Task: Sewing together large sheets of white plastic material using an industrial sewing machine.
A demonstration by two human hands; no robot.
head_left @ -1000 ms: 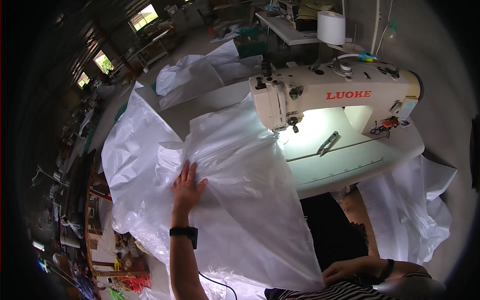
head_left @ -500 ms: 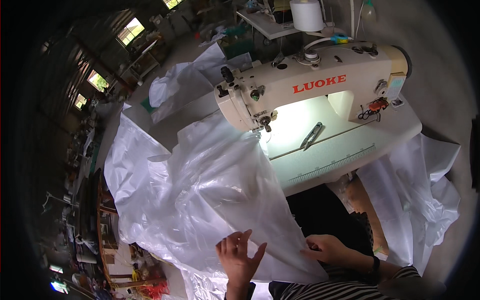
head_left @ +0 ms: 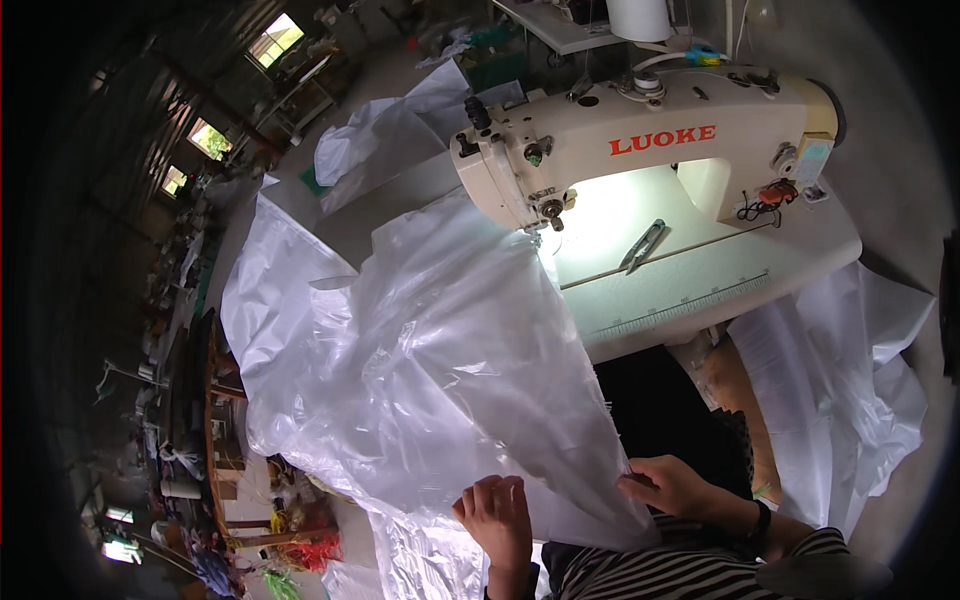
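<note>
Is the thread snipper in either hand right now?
No: the thread snipper lies on the sewing machine bed, while the left hand and right hand both grip the white plastic sheet.

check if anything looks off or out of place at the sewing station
Nothing stands out. The translucent plastic sheet is crumpled but intact, running from the sewing machine to the left hand and right hand; thread snips lie flat.
</note>
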